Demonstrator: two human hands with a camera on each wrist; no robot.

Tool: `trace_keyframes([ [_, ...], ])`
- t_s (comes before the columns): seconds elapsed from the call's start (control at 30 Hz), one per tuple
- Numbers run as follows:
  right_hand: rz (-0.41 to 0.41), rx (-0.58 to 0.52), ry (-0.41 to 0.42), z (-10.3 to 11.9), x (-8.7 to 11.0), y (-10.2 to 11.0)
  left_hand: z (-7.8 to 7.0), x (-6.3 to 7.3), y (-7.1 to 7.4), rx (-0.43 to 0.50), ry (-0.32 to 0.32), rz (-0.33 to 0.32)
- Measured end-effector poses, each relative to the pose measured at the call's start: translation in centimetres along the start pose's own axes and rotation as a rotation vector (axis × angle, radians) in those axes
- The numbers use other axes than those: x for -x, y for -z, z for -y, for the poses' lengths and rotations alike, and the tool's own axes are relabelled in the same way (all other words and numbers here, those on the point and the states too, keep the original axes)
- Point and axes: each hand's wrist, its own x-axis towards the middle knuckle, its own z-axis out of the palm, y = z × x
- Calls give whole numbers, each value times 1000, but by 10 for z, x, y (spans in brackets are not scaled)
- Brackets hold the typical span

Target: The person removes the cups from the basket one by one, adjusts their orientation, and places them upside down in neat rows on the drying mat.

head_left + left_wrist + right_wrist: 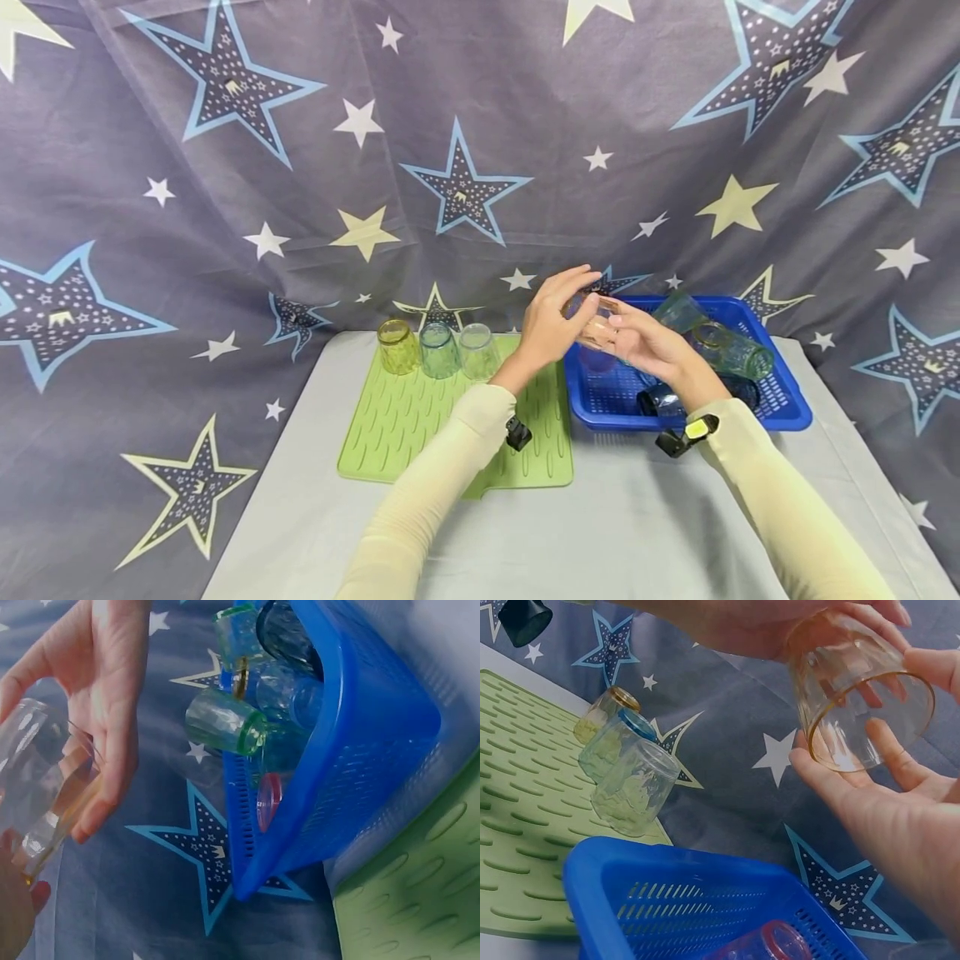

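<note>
A clear amber-tinted glass (597, 325) is held in the air between both hands, tilted on its side, over the left end of the blue basket (787, 412). My left hand (551, 317) grips its base end. At the rim end, my right hand (651, 343) holds it with fingers and thumb; the amber rim shows in the right wrist view. On the green drying mat (397, 425) a yellow glass (398, 348), a blue glass (439, 352) and a clear glass (478, 352) stand mouth-down in a row along the back edge.
Several more glasses lie in the basket, among them a green-rimmed glass (225, 721), a dark blue glass (289, 634) and a pink-rimmed glass (784, 943). A starry curtain (465, 75) hangs directly behind the grey-white table (600, 533).
</note>
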Motion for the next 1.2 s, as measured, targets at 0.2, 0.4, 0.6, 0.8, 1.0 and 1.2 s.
trace_keyframes([
  [0.2,79,-26,22,-3,2,4,-4,1,-2,-55,-152,-26],
  [0.4,146,-74,27,-4,2,4,-8,1,-4,-67,-196,-117],
  [0.6,146,33,9,-5,0,0,-5,0,-4,-120,-175,-217],
  [0.8,132,118,18,-6,-2,-1,-6,0,2,-170,-212,-224],
  [1.0,47,143,36,-2,-1,-1,-8,-1,9,-294,-246,-219],
  [1.2,23,186,43,6,3,0,-4,1,12,-405,-250,-204],
])
